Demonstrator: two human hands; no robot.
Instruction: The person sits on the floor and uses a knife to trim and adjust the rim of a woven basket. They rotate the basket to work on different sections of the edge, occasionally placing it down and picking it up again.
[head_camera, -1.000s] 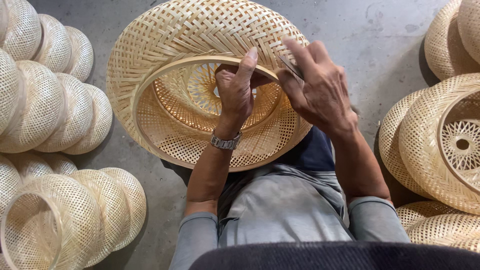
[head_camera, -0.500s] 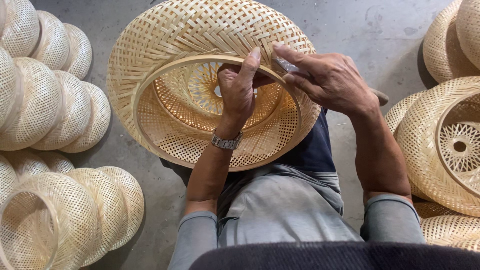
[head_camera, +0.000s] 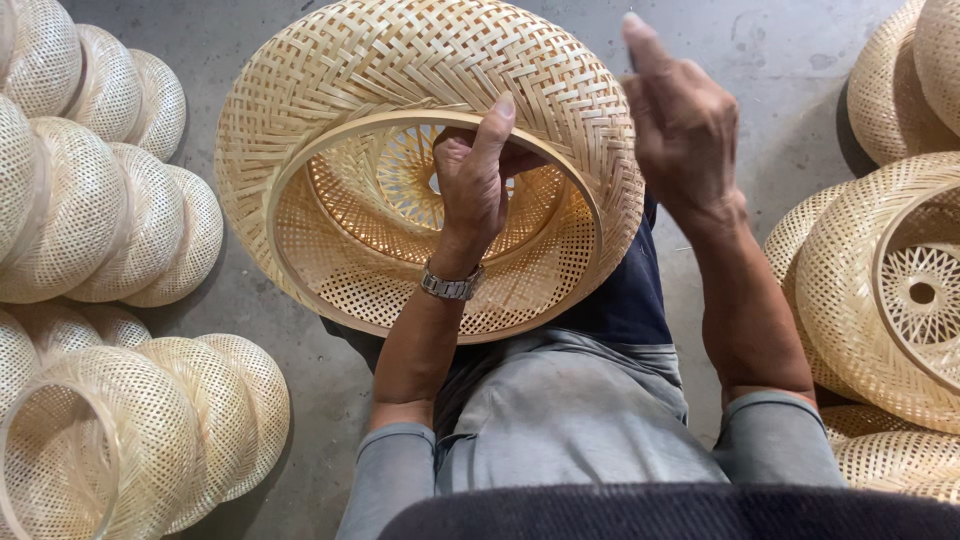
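A large woven bamboo shade (head_camera: 400, 60) rests tilted on my lap, its open side facing me and ringed by a smooth hoop (head_camera: 330, 150). My left hand (head_camera: 478, 180), with a metal wristwatch, grips the hoop's far edge: thumb up along the rim, fingers curled inside. My right hand (head_camera: 680, 120) is raised beside the shade's right edge, apart from it. Its fingers are curled closed and I see it from the back. Nothing shows clearly in it.
Rows of similar woven shades lie stacked on the grey concrete floor (head_camera: 780, 60): at the left (head_camera: 90, 200), lower left (head_camera: 150, 430), right (head_camera: 880, 280) and top right (head_camera: 910, 70). My knees and grey shirt fill the bottom.
My right hand left the shade's rim, where it was working beside the left hand, and rose up and to the right. The left hand and the shade stayed put.
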